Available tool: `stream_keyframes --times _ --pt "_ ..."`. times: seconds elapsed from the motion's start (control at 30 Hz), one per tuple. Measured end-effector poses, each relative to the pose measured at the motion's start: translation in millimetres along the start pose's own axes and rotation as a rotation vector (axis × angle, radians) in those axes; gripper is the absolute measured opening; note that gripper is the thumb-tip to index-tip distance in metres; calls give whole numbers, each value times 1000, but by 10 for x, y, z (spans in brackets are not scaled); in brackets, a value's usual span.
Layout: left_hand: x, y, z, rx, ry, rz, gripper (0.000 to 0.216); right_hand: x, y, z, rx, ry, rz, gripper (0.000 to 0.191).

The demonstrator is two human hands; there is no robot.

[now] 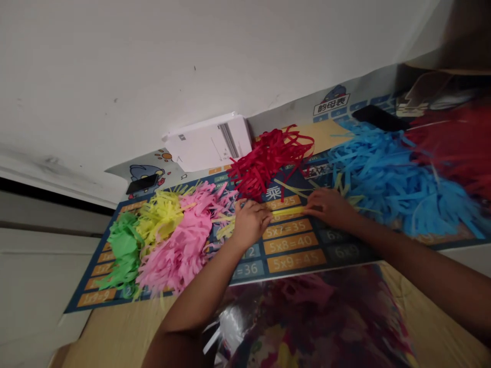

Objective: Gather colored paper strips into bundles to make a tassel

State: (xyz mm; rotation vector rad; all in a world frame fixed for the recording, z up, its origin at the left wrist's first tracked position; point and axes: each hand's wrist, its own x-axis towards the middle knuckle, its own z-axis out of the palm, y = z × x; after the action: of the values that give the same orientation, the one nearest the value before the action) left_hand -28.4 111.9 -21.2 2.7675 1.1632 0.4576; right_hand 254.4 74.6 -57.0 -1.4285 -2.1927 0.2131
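A narrow yellow paper strip (288,210) runs flat and straight between my two hands, above a printed multiplication mat (295,259). My left hand (250,221) is closed on the strip's left end, with its fingers curled. At the other end, my right hand (327,207) pinches the strip between thumb and fingers. Fringed yellow ends spread out past both hands. Just behind lies a bundle of shredded red paper (264,161). Pink fringed paper (184,243) rests left of my left hand, and blue fringed paper (391,174) is to the right of my right hand.
Yellow (161,212) and green (125,250) fringed paper lie at the left. A white box (210,143) leans against the wall behind. Dark flat objects (379,117) and more red paper (456,143) are at the right. A clear bag (314,322) of coloured pieces sits in front.
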Motion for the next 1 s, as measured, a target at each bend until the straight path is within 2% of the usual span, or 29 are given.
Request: stream_keyframes --times 0.17,0.57,0.67,0.73,0.83,0.9,1.0 --pt "57 -37 -3 -122 -77 -125 15 25 30 9 69 -58 86 26" --pt "183 39 5 -37 -141 -196 14 111 -9 47 -43 -80 180 21" --pt "169 45 5 -15 -113 -192 8 100 -58 28 -103 -44 198 18" --pt "150 64 -3 -5 -61 -89 10 88 -143 -22 -188 7 142 13" --pt "123 110 -28 41 -34 115 18 83 -320 -109 -307 46 -100 17" --pt "110 140 -49 86 -47 183 19 107 -418 -134 -361 16 -252 20" --pt "96 164 -62 119 -33 234 21 187 -471 -109 -418 -59 -360 22"
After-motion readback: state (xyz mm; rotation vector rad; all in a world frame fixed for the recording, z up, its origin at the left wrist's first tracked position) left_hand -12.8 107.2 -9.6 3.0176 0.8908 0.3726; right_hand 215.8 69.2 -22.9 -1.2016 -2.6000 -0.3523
